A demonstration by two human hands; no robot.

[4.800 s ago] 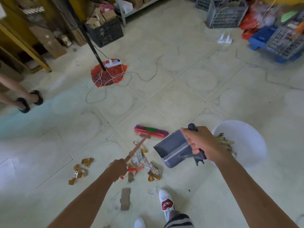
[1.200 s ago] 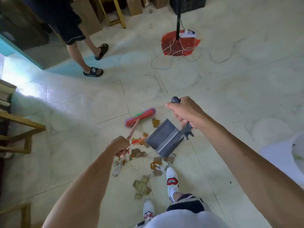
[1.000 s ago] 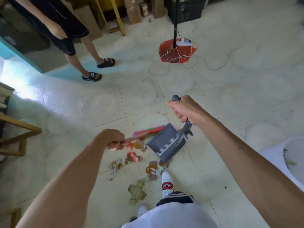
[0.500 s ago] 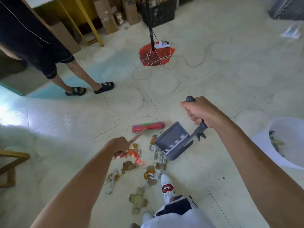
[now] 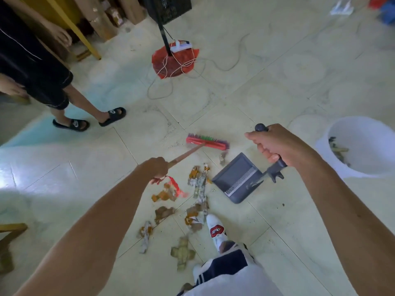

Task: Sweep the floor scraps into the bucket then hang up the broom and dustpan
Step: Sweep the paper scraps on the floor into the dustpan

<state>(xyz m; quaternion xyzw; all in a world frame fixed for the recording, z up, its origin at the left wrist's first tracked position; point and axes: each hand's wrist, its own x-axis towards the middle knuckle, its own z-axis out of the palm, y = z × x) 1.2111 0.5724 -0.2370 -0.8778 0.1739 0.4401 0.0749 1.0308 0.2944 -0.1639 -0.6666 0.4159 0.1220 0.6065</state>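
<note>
A: Left hand (image 5: 157,168) is gripping the broom (image 5: 206,142), right hand (image 5: 277,145) clamped on the dustpan (image 5: 236,177) handle. Scraps (image 5: 197,184) sit just beside the dustpan's lip.

B: Risky: the bucket (image 5: 361,146) stands well apart from the dustpan, so a tilted carry probably spills. A fast sweep could scatter them.

The floor (image 5: 267,86) is pale glazed tile, smooth, with a dull sheen and a bright glare patch at the left. The dustpan (image 5: 237,178) looks like matt grey plastic with a ribbed comb strip. The broom (image 5: 206,143) has a reddish wooden-looking stick and a glossy red plastic head with coloured bristles. The bucket (image 5: 363,165) is smooth white plastic. The scraps (image 5: 196,184) look like torn, crumpled paper and cardboard, brown and rough. The slippers (image 5: 71,124) are matt black rubber or foam.
</note>
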